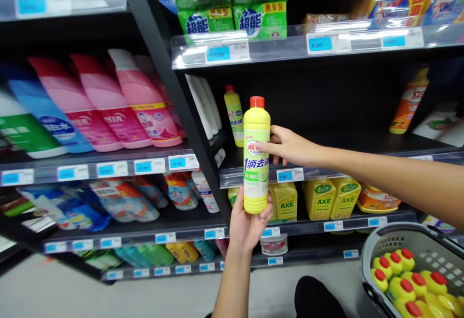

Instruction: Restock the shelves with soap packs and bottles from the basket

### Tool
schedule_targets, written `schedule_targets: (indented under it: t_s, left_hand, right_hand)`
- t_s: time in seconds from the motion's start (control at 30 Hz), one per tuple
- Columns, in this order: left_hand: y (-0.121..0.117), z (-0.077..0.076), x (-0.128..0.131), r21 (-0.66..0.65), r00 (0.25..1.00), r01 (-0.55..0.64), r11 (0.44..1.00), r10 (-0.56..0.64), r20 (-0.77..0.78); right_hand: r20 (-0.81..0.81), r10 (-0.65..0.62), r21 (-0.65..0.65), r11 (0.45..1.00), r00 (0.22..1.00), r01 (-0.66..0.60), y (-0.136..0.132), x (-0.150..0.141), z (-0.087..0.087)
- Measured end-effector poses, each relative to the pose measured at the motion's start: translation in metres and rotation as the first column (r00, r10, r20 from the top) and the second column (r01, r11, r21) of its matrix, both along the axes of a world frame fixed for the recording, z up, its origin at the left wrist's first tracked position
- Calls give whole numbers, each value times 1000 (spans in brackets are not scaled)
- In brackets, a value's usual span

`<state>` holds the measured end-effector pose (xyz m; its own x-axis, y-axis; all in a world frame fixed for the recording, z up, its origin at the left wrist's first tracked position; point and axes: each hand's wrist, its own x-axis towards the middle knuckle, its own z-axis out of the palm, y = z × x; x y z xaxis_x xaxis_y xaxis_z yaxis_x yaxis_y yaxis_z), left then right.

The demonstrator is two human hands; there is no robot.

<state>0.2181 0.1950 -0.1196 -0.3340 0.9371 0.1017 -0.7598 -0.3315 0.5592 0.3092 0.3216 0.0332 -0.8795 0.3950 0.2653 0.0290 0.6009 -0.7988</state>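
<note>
A yellow dish soap bottle (256, 163) with a red cap stands upright between my hands, in front of the shelf. My left hand (250, 221) cups its base from below, fingers wrapped round the bottom. From the right, my right hand (286, 148) grips its upper half, thumb across the label and fingers behind it. A similar yellow bottle (234, 115) stands on the shelf just behind, to the left. At the lower right, a grey basket (369, 255) holds several yellow bottles with red caps (402, 289).
Pink detergent bottles (136, 100) line the shelf on the left, past a dark upright post. Yellow AXE bottles (321, 199) sit one shelf lower. An orange bottle (409, 103) stands at the right. Green packs (250, 21) fill the shelf above. A dark shoe (315, 298) shows below.
</note>
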Motion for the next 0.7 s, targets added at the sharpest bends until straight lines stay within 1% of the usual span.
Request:
schedule_targets:
  t_s: [0.2, 0.33, 0.4, 0.57, 0.7]
  left_hand:
    - [7, -1, 3, 30, 1000, -1, 1000, 1, 24]
    - [10, 1, 7, 38, 998, 21, 999, -23, 59]
    - [11, 1, 9, 39, 998, 17, 999, -20, 63]
    - [11, 6, 16, 35, 999, -24, 999, 23, 41]
    - [9, 11, 23, 52, 997, -80, 995, 81, -4]
  right_hand:
    - [31, 4, -10, 1000, 999, -4, 8, -3, -1]
    - [24, 28, -81, 996, 999, -26, 11, -8, -7]
    - [-4, 29, -123, 992, 1000, -30, 10, -11, -11]
    - [-90, -44, -229, 973, 995, 22, 6, -18, -17]
    - [-109, -119, -321, 944, 987, 79, 12, -23, -10]
